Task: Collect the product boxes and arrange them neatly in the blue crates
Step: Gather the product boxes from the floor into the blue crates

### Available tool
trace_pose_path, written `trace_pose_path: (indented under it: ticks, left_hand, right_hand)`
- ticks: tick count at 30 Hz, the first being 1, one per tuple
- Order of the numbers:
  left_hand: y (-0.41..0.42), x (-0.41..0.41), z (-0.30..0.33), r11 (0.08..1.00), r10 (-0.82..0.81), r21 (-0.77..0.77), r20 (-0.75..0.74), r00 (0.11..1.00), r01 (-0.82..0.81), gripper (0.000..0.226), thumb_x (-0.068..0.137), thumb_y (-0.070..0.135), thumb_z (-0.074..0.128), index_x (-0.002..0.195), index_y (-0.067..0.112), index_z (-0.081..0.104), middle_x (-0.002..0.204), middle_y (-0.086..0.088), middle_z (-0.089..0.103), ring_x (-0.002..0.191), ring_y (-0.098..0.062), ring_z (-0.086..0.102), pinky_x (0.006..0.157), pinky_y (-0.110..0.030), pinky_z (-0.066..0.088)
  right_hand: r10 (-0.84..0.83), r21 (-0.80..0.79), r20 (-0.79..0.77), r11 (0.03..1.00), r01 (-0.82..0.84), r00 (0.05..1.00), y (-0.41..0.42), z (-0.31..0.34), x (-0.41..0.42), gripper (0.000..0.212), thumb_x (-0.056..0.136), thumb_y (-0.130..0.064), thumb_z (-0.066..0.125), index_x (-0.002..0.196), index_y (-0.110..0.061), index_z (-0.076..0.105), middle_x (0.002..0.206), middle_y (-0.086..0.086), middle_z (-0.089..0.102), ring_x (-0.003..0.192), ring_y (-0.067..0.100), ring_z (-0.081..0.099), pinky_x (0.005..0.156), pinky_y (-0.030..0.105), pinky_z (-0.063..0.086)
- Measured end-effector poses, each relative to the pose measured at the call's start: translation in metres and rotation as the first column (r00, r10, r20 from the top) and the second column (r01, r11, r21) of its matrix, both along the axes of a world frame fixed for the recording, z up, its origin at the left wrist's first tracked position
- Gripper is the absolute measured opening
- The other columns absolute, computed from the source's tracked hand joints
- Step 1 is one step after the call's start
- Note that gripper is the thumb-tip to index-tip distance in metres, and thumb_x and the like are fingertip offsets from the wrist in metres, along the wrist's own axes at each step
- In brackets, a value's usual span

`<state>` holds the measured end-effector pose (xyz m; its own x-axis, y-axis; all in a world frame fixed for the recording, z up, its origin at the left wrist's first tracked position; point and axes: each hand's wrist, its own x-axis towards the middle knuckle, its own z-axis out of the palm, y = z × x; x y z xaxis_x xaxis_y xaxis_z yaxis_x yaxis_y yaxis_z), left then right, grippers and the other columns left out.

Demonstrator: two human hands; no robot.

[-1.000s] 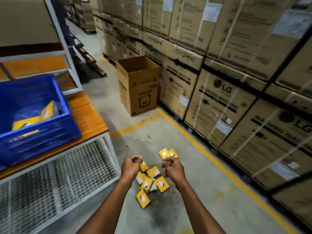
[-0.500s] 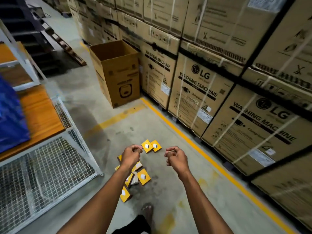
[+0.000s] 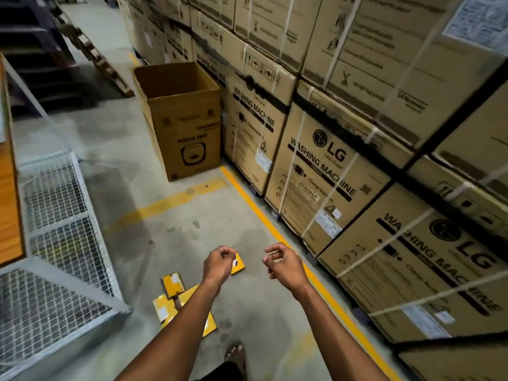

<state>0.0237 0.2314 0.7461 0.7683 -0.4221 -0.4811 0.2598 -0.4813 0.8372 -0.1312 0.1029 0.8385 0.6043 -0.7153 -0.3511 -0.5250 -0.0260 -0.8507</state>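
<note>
Several small yellow product boxes point(image 3: 172, 283) lie scattered on the concrete floor just below my hands; my left forearm covers part of the pile. One more yellow box point(image 3: 238, 264) peeks out from behind my left hand point(image 3: 220, 261). That hand hangs over the pile with its fingers curled in and nothing in it. My right hand point(image 3: 283, 264) is held out a little to the right, fingers also curled, holding nothing. No blue crate is in view.
An open-topped cardboard box point(image 3: 178, 119) stands ahead on the floor. Strapped washing-machine cartons point(image 3: 330, 174) wall off the right side behind a yellow floor line point(image 3: 275, 235). A wire-mesh table frame point(image 3: 60, 215) with a wooden top point(image 3: 8, 202) is at left. My foot point(image 3: 235, 356) is below.
The view has swung right and moved nearer the floor pile; the blue crate and most of the table have left the frame. Both hands stay curled and hold nothing.
</note>
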Motion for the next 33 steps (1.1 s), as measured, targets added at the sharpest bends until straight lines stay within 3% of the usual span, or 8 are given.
trace_pose_path:
  ticks: [6,10,14,16,19,23,29,33]
  left_hand:
    - [-0.066,0.035,0.013,0.999,-0.005,0.034,0.043,0.999,0.003,0.014,0.095,0.023,0.066,0.087,0.028,0.076,0.081,0.006,0.076,0.064,-0.016,0.065,0.059,-0.027,0.049]
    - [-0.082,0.051,0.006,0.996,0.014,0.084,0.062,0.998,-0.019,0.014,0.092,0.020,0.067,0.086,0.029,0.076,0.084,0.010,0.076,0.072,-0.014,0.067,0.066,-0.028,0.050]
    - [-0.091,0.061,-0.014,0.983,0.106,0.147,0.016,0.994,-0.107,0.007,0.089,0.028,0.070,0.084,0.028,0.075,0.079,0.010,0.076,0.066,-0.015,0.067,0.071,-0.032,0.055]
    - [-0.096,0.064,-0.025,0.974,0.162,0.158,-0.001,0.987,-0.159,0.009,0.083,0.036,0.068,0.084,0.030,0.075,0.082,0.011,0.077,0.077,-0.019,0.072,0.076,-0.033,0.056]
    - [-0.108,0.069,-0.033,0.946,0.251,0.210,0.011,0.968,-0.247,0.005,0.086,0.030,0.071,0.082,0.033,0.072,0.092,0.010,0.078,0.093,-0.017,0.072,0.085,-0.030,0.054]
    - [-0.129,0.065,-0.035,0.890,0.374,0.269,0.035,0.927,-0.369,0.013,0.087,0.027,0.077,0.084,0.035,0.068,0.094,0.008,0.077,0.094,-0.017,0.072,0.083,-0.030,0.054]
    - [-0.168,0.056,-0.064,0.847,0.482,0.245,0.018,0.876,-0.472,0.016,0.075,0.045,0.074,0.083,0.035,0.064,0.083,0.012,0.073,0.085,-0.016,0.071,0.080,-0.032,0.056]
    - [-0.188,0.052,-0.097,0.833,0.492,0.284,0.011,0.871,-0.474,0.018,0.084,0.024,0.079,0.093,0.030,0.064,0.086,0.007,0.072,0.082,-0.014,0.069,0.071,-0.026,0.046]
  right_hand:
    - [0.069,0.008,-0.043,0.998,-0.069,0.997,-0.073,-0.005,0.055,0.018,0.086,-0.010,0.073,0.101,-0.019,0.068,0.080,-0.001,0.070,0.059,0.013,0.064,0.056,0.032,0.058]
    - [0.171,0.054,-0.099,0.985,-0.166,0.980,-0.099,-0.023,0.088,0.019,0.083,-0.014,0.074,0.099,-0.024,0.069,0.085,0.000,0.073,0.064,0.014,0.068,0.054,0.030,0.056]
    - [0.295,0.084,-0.153,0.955,-0.285,0.943,-0.126,-0.050,0.124,0.020,0.081,-0.013,0.075,0.097,-0.024,0.070,0.082,-0.001,0.074,0.064,0.017,0.068,0.054,0.034,0.059]
    - [0.356,0.107,-0.172,0.934,-0.342,0.918,-0.139,-0.062,0.142,0.020,0.080,-0.012,0.073,0.097,-0.022,0.069,0.085,0.003,0.074,0.063,0.019,0.067,0.054,0.035,0.058]
    - [0.475,0.161,-0.166,0.878,-0.452,0.864,-0.161,-0.078,0.171,0.020,0.083,-0.010,0.075,0.100,-0.020,0.069,0.090,0.006,0.075,0.071,0.020,0.069,0.052,0.030,0.056]
    - [0.630,0.187,-0.146,0.775,-0.604,0.763,-0.191,-0.097,0.200,0.021,0.086,-0.006,0.074,0.102,-0.018,0.069,0.092,0.008,0.076,0.074,0.019,0.070,0.051,0.025,0.055]
    - [0.748,0.156,-0.217,0.661,-0.734,0.627,-0.241,-0.162,0.233,0.032,0.075,-0.020,0.088,0.096,-0.028,0.066,0.086,-0.004,0.076,0.077,0.020,0.073,0.066,0.041,0.062]
    - [0.755,0.134,-0.271,0.644,-0.753,0.597,-0.262,-0.215,0.242,0.035,0.074,-0.023,0.086,0.099,-0.029,0.062,0.087,-0.007,0.072,0.081,0.019,0.071,0.075,0.046,0.062]
